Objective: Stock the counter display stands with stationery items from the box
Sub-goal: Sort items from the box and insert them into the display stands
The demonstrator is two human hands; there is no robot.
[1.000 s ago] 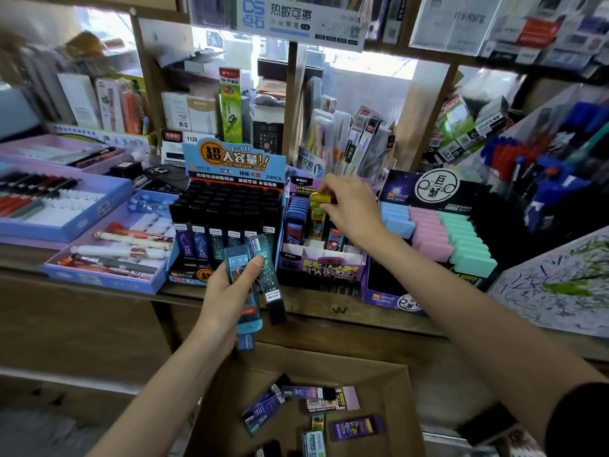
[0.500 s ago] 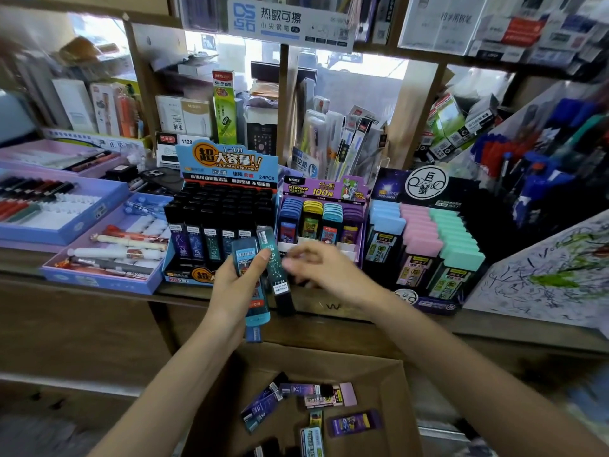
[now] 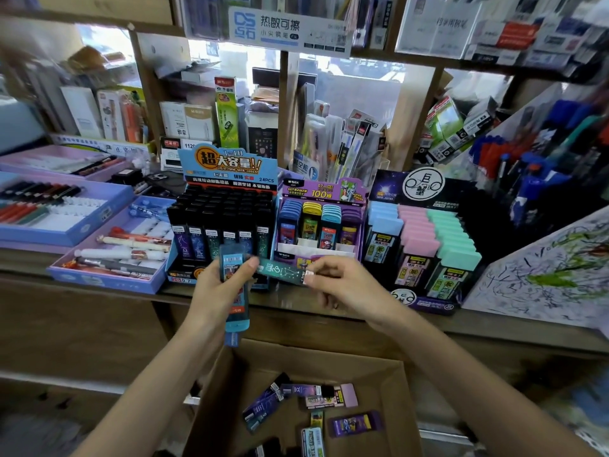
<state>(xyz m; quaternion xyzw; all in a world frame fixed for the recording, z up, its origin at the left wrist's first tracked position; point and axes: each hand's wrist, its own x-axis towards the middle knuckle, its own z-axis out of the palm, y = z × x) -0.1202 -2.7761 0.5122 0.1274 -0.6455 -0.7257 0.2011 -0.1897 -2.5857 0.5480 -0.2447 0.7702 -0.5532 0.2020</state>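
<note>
My left hand (image 3: 224,288) grips a blue case (image 3: 233,272). My right hand (image 3: 346,285) pinches a green case (image 3: 283,271) over the worktop (image 3: 290,300), before the black stand (image 3: 227,219). I'm mid-restock, I'd say. Next: tip it upright and slot it in. More lie in the box (image 3: 329,361).

Teal lead case (image 3: 280,271): horizontal, right end pinched by right hand (image 3: 342,286), in front of the black display stand (image 3: 224,206). Blue lead case (image 3: 233,278): upright, gripped in left hand (image 3: 214,291). Cardboard box (image 3: 329,361): open, below, holding loose cases (image 3: 354,423).
</note>
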